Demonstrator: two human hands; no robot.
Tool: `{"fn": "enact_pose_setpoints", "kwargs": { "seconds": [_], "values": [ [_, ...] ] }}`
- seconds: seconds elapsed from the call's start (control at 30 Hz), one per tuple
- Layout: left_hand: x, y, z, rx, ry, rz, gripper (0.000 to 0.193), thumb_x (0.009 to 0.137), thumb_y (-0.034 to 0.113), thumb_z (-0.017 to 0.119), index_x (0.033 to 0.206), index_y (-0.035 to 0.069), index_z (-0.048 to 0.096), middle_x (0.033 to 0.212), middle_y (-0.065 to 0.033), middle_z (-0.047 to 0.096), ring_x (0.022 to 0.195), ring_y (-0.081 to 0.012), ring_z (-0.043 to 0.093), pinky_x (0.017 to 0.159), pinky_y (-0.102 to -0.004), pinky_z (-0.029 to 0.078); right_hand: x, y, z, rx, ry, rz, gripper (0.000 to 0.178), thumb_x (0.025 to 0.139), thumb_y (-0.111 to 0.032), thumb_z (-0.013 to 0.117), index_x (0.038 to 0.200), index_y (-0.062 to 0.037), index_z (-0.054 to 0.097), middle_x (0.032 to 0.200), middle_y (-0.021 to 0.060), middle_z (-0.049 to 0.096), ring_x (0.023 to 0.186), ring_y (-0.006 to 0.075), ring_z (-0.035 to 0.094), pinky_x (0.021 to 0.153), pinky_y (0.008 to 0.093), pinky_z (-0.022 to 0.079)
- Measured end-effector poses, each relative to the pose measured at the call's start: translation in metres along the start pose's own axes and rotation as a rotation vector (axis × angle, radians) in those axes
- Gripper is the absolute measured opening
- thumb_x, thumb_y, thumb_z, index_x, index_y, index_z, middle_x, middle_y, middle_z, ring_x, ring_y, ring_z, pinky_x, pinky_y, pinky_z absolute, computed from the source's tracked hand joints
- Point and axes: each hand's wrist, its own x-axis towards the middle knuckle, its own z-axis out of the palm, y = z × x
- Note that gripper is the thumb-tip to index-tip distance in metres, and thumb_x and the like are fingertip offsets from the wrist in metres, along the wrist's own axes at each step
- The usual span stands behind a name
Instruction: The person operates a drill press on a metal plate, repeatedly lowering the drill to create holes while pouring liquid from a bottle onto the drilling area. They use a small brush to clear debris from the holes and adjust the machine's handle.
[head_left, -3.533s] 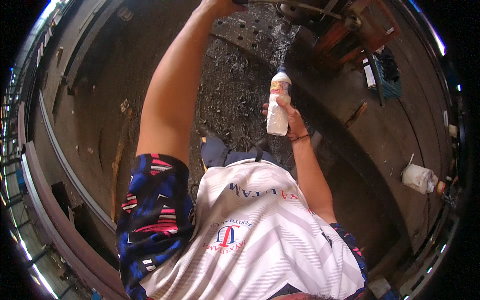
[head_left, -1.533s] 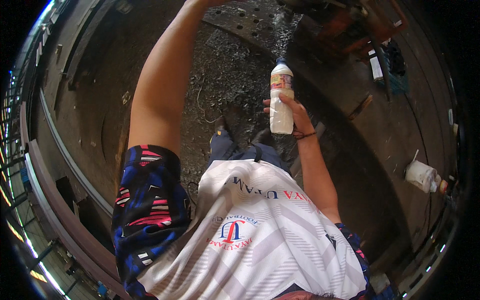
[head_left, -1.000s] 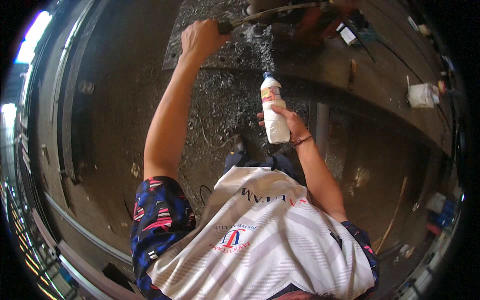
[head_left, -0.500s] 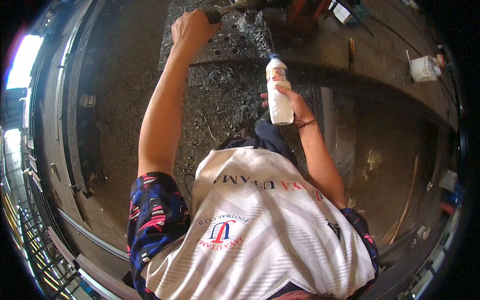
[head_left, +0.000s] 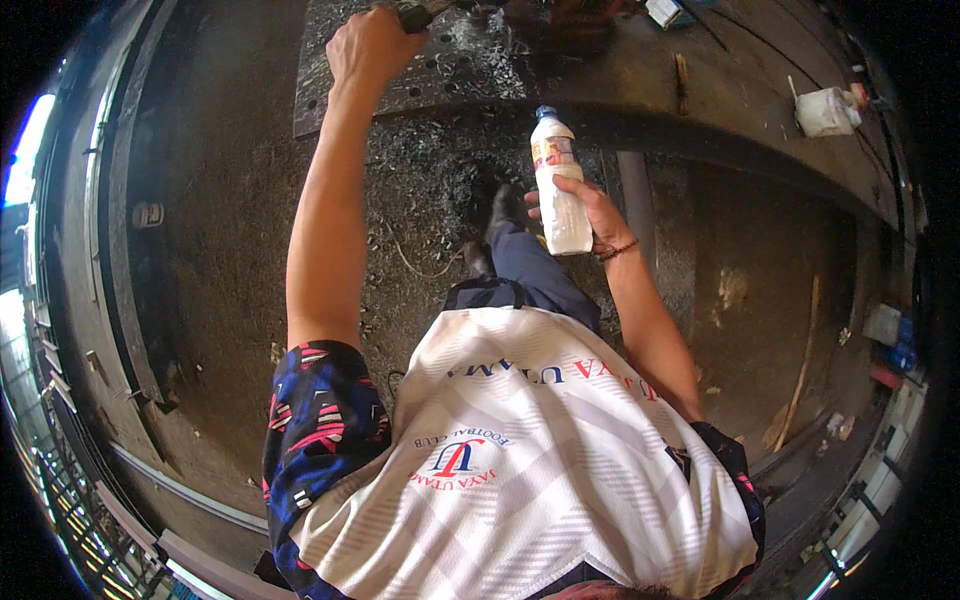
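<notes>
At the far left of the bench, my left hand (head_left: 370,48) is wrapped round a black handle (head_left: 414,18) on a thin bar, which runs off toward the top edge. My right hand (head_left: 590,212) grips a plastic bottle (head_left: 567,215) by its lower half. White, milky contents fill most of it, and it has a blue cap and a coloured label band. The bottle is tilted with its cap away from me, short of the bench edge. Beyond it, metal shavings (head_left: 508,75) lie on a dark metal plate with holes (head_left: 318,95).
A whitish plastic jug (head_left: 826,112) stands at the far right. A thin wooden strip (head_left: 800,360) lies on the right. At left, a small white tub (head_left: 149,214) sits near long metal rails (head_left: 140,300). A thin wire (head_left: 410,262) curls on the littered floor near my feet.
The view has shifted, and more of my legs and feet shows. The bottle is slightly farther from the plate. A thin line above its cap no longer shows. Both hands keep their grips.
</notes>
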Motion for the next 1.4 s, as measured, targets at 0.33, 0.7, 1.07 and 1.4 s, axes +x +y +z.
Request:
{"fn": "enact_pose_setpoints", "kwargs": {
  "seconds": [0.33,0.7,1.07,1.4],
  "values": [
    [-0.007,-0.019,0.014,0.029,0.044,0.071,0.051,0.078,0.060,0.066,0.099,0.014,0.073,0.088,-0.0181,0.071,0.084,-0.0379,0.069,0.075,-0.0487,0.055,-0.006,-0.020,0.010,0.008,-0.052,0.053,0.046,0.089,-0.026,0.065,0.125,-0.0002,0.052,0.102,0.0192,0.070,0.081,0.0270,0.072,0.064,0.0361,0.060],
    [-0.020,-0.039,0.007,0.074,0.037,0.043,0.048,0.078,0.055,0.069,0.100,0.013,0.073,0.087,-0.0166,0.072,0.084,-0.0362,0.069,0.076,-0.0475,0.054,0.000,-0.031,-0.011,-0.001,-0.175,0.077,0.043,0.089,-0.023,0.068,0.122,-0.0005,0.053,0.099,0.0204,0.070,0.077,0.0282,0.072,0.064,0.0368,0.060],
    [-0.034,-0.035,0.005,0.078,0.066,-0.049,0.046,0.076,0.055,0.071,0.101,0.017,0.074,0.085,-0.0099,0.073,0.084,-0.0295,0.071,0.078,-0.0439,0.054,0.009,-0.042,-0.019,-0.074,-0.252,0.125,0.046,0.088,-0.025,0.068,0.123,0.0003,0.052,0.100,0.0204,0.070,0.079,0.0283,0.072,0.065,0.0372,0.061],
    [-0.050,-0.021,-0.004,0.073,0.056,-0.062,0.044,0.076,0.052,0.072,0.100,0.016,0.074,0.088,-0.0098,0.073,0.086,-0.0303,0.070,0.079,-0.0442,0.054,0.012,-0.044,-0.023,-0.048,-0.287,0.150,0.047,0.088,-0.025,0.066,0.124,0.0013,0.050,0.101,0.0204,0.070,0.080,0.0281,0.072,0.067,0.0371,0.061]
  ]
}}
